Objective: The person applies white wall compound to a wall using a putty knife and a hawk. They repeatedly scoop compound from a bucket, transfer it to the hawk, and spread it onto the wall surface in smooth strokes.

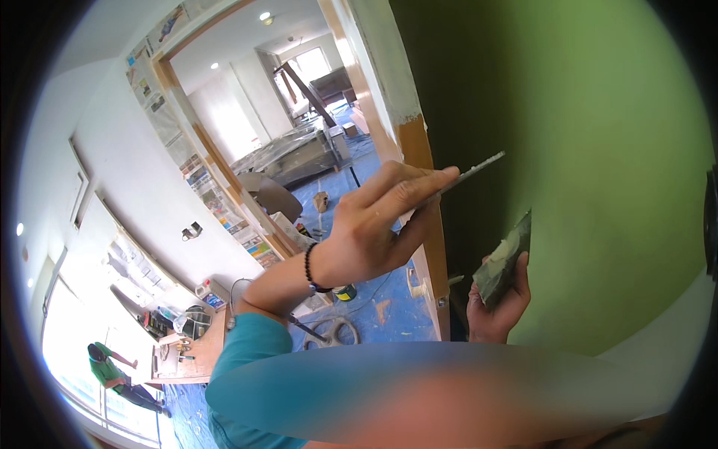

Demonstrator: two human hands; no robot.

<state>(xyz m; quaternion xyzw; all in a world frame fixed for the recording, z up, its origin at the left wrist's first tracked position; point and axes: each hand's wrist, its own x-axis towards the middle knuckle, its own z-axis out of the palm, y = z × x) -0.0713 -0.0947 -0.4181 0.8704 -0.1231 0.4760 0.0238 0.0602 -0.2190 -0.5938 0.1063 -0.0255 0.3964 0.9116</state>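
Observation:
My left hand (381, 217), with a dark bead bracelet at the wrist, reaches across the middle from the left. Its fingers pinch a thin flat scraper (482, 164), seen nearly edge-on, with pale specks along its edge. Lower and to the right, my right hand (501, 310) grips a dark, flat putty knife (505, 262) that carries a smear of pale filler. Both blades are in front of the green wall (613, 165); whether either touches it, I cannot tell. A blurred patch along the bottom hides my right forearm.
Beside my left hand is a wooden door frame (422, 142). Newspaper (202, 179) covers the opening's far side. Blue sheeting (404, 307) lies on the floor, with a can (345, 292) on it. At far left, a person in green (112, 367) stands near a wooden workbench (198, 359).

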